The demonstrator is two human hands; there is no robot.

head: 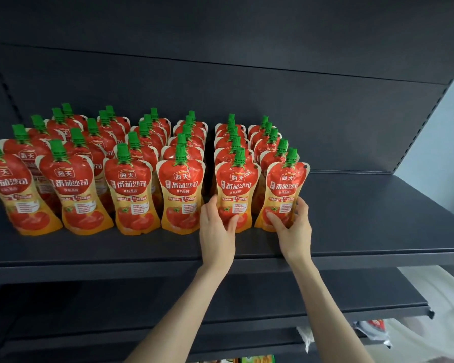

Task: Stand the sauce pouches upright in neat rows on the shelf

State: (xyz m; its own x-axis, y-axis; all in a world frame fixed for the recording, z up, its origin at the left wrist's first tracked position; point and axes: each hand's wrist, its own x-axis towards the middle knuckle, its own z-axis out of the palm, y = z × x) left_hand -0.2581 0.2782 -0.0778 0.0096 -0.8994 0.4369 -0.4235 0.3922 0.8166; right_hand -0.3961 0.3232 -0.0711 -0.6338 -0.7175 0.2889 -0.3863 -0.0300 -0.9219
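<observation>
1. The sauce pouches (133, 195) stand upright on the dark shelf (378, 218). They form columns running front to back, with their red-and-yellow faces toward me and their green caps (180, 153) up.
2. The left-hand columns look loose, with pouches leaning and overlapping. The columns toward the right line up straighter.
3. My left hand (216, 231) grips the second-column front pouch (236, 187), counted from the right. The grip is low down, thumb across the face and fingers round the left edge.
4. My right hand (294, 226) grips the rightmost front pouch (286, 189) in the same way, with fingers curled round its right edge. This pouch tilts slightly to the right.
5. My hands partly hide both bases, so I cannot tell whether they sit flat.
6. A dark back panel (247, 87) rises behind the rows.
7. A lower shelf (325, 297) lies beneath my forearms. The packaging (375, 327) at bottom right is too small to identify.
</observation>
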